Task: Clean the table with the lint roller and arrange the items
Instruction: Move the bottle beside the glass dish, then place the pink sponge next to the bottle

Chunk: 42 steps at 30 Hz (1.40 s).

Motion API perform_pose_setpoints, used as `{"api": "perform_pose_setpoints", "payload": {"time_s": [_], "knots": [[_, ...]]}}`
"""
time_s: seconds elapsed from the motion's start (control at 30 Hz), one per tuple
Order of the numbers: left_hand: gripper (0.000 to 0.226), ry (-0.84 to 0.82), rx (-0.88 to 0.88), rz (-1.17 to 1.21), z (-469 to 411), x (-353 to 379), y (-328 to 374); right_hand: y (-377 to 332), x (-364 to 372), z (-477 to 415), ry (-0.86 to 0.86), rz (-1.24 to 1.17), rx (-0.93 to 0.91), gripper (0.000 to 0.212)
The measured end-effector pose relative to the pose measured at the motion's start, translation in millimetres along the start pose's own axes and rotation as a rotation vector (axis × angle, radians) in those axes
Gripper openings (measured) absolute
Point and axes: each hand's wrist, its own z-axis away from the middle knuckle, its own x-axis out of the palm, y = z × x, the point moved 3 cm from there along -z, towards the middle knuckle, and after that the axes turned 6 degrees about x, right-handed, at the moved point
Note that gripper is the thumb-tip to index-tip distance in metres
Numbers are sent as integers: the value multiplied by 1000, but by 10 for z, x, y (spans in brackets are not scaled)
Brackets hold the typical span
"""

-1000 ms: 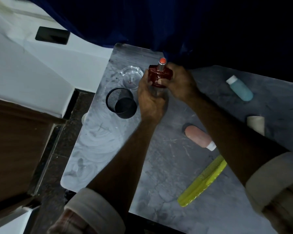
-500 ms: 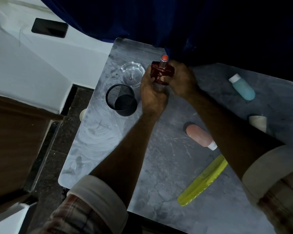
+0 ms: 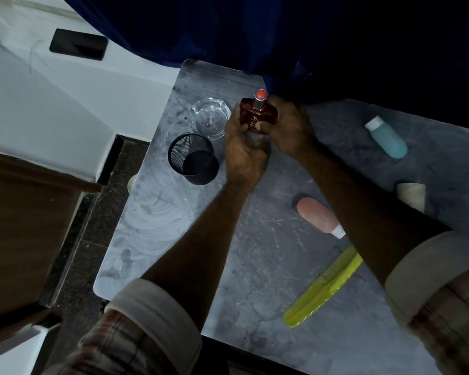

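Observation:
A dark red perfume bottle [image 3: 259, 116] with an orange-topped sprayer stands upright at the back of the grey table [image 3: 160, 226]. My left hand [image 3: 243, 152] wraps its lower left side and my right hand [image 3: 289, 128] grips it from the right. A clear glass ashtray [image 3: 210, 119] sits just left of the bottle, and a black mesh cup [image 3: 192, 158] stands in front of the ashtray. Further right lie a pink bottle [image 3: 317, 215], a teal bottle [image 3: 387, 139], a beige roll [image 3: 410, 193] and a yellow-green comb [image 3: 325, 286]. No lint roller is visible.
A dark blue curtain [image 3: 282, 36] hangs over the table's back edge. A white ledge at the left carries a black phone [image 3: 77, 44]. A dark stone floor strip [image 3: 92, 212] and brown wooden furniture [image 3: 19, 226] lie left of the table.
Both hands have kept hold of the perfume bottle and stayed at the back of the table near the ashtray; the view has shifted slightly.

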Motion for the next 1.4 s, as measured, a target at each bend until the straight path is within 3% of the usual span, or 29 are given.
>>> {"api": "perform_pose_setpoints", "payload": {"time_s": [0.17,0.27,0.37,0.43,0.47,0.53,0.63,0.83,0.93,1.0,1.2,1.27,1.4], "knots": [[81,-37,-54,-6,162,1,74,125,-107,168,-8,-97,5,56],[76,-44,-59,-39,368,-47,28,343,-286,469,140,-7,-60,43],[40,-94,-2,-257,609,-8,-15,642,-508,908,235,177,-85,24],[18,-123,-43,-128,892,-16,-39,850,-646,1208,281,257,-68,14],[20,-163,-16,-155,1071,13,-59,948,-687,1331,256,286,-30,14],[31,-217,-190,-99,1379,68,-126,1134,-696,1522,108,304,70,20],[7,-279,-463,-12,1651,212,-210,1287,-661,1722,-5,267,135,28],[12,-329,-599,48,1751,500,-271,1408,-553,1793,-68,363,172,16],[6,-273,-544,42,1708,539,-244,1478,-558,1789,-82,174,262,19],[10,-250,-417,35,1693,507,-188,1459,-567,1794,-71,17,277,26],[24,-52,-35,-23,1438,240,84,999,-413,1556,86,-69,96,21],[31,5,20,-27,1291,161,167,784,-330,1390,169,-91,34,18],[49,59,71,-9,976,4,190,444,-90,1022,164,-200,-25,16]]}}
